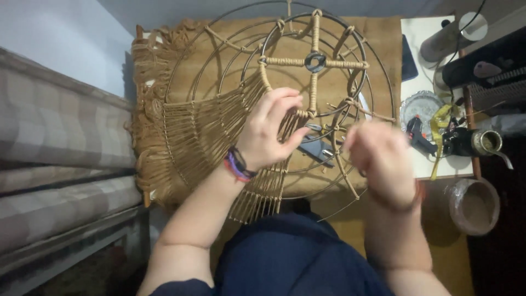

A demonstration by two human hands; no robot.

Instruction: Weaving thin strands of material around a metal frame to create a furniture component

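Blurred hands [329, 142], round wire frame [285, 98], jute cords [208, 131]

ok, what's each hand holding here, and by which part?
Left hand grips the tan cords where they meet the wire frame near its hub. Right hand is motion-blurred; its grip cannot be told.

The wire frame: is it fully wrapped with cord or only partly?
Partly. The wire frame has tan cord woven only across its left side and centre cross; the right-side rings are bare wire. Left hand rests on the weave.
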